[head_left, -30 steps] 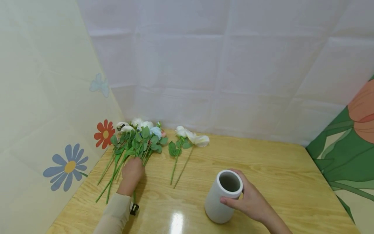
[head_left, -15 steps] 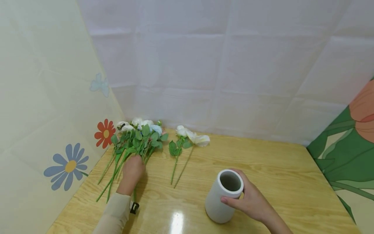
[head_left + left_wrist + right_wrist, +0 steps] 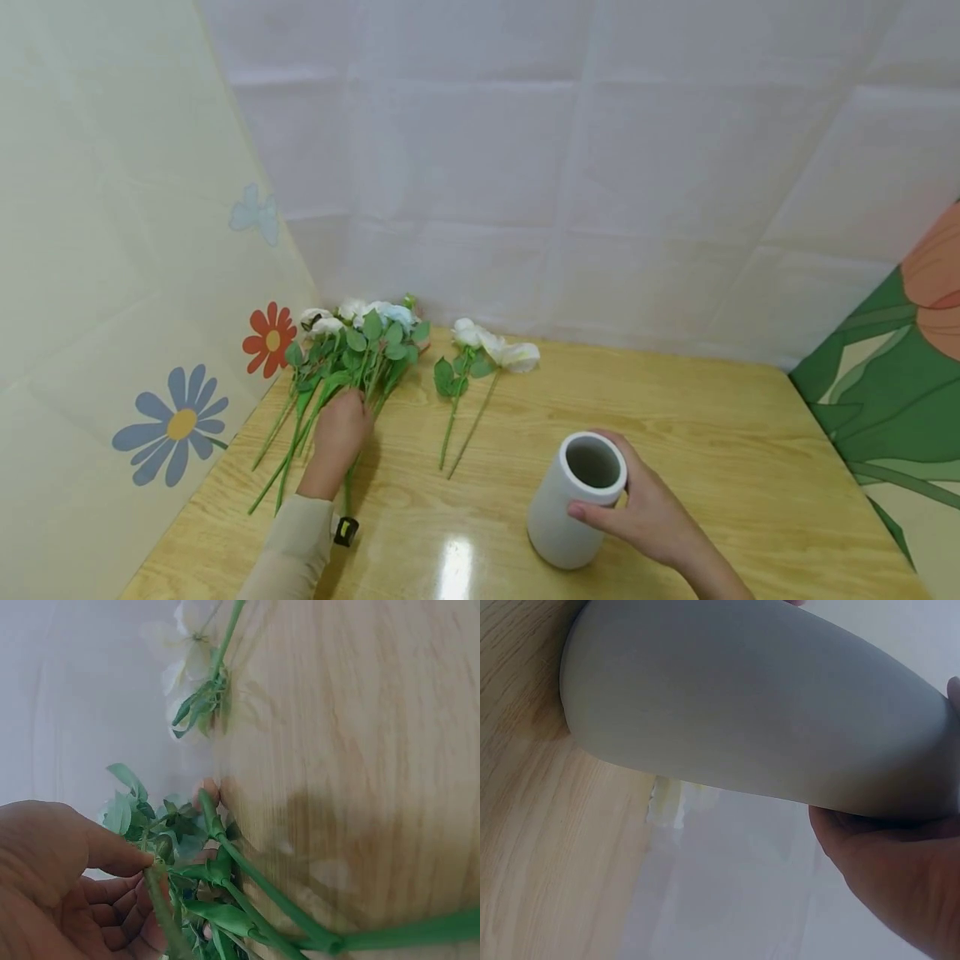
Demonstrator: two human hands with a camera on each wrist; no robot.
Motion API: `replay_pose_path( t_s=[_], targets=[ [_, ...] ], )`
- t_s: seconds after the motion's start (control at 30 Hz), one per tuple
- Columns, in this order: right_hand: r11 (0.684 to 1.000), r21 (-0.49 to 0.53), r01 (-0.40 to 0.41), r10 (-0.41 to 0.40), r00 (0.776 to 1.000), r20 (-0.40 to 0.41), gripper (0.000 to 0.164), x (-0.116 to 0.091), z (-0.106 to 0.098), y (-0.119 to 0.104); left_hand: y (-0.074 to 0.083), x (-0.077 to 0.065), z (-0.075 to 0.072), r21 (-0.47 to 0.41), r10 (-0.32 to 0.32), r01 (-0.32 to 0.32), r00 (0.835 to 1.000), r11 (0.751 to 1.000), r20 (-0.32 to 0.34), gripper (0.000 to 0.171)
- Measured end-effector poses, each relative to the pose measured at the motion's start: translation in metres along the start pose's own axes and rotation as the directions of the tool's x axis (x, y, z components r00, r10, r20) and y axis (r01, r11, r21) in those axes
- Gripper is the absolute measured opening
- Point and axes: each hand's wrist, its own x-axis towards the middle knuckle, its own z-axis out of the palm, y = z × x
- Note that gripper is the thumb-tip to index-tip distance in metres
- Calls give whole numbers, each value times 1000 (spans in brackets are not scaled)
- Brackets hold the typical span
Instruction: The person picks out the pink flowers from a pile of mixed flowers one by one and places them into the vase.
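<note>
The pale blue flower (image 3: 399, 316) now sits a bit farther back in the flower bunch (image 3: 354, 360), where the left hand (image 3: 343, 429) pinches a stem (image 3: 162, 906) that seems ready to come loose, while the right hand (image 3: 645, 521) holds the white vase (image 3: 558, 521) on the table (image 3: 712, 433).

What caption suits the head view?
Left hand grips a flower stem; right hand holds a white vase.

Your left hand (image 3: 343, 427) hides part of the flower bunch (image 3: 352, 358); the right wrist view cuts off your vase (image 3: 750, 712).
</note>
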Motion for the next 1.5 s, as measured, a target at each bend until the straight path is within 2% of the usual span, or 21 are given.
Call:
replay_pose_path(
  t_s=[0.17, 0.3, 0.47, 0.63, 0.77, 1.13, 1.5],
  targets=[
    [1000, -5, 26, -26, 1000, -11, 78, -1, 0, 0, -1, 1, -2, -65, -40, 44, 997, 997, 65, 18],
    [1000, -8, 16, -16, 1000, -13, 78, -1, -1, 2, -1, 2, -4, -92, -75, 85, 992, 992, 105, 29],
    [1000, -9, 22, -22, 1000, -17, 78, -1, -1, 3, 5, 4, -7, -97, -91, 103, 988, 990, 123, 32],
    [999, -2, 34, -34, 999, -14, 79, -1, -1, 1, 13, 4, -8, -77, -58, 65, 995, 995, 83, 29],
    [999, -4, 36, -36, 999, -16, 79, -1, -1, 1, 21, 4, -7, -99, -14, 18, 999, 995, 44, 27],
    [999, 3, 52, -52, 998, -19, 78, -1, 2, 2, 48, 0, 5, -153, 11, 1, 997, 988, 74, 24],
    [999, 7, 40, -40, 999, -17, 78, -1, 2, 2, 75, -1, 21, -179, 101, -90, 994, 980, 51, 19]
  ],
)
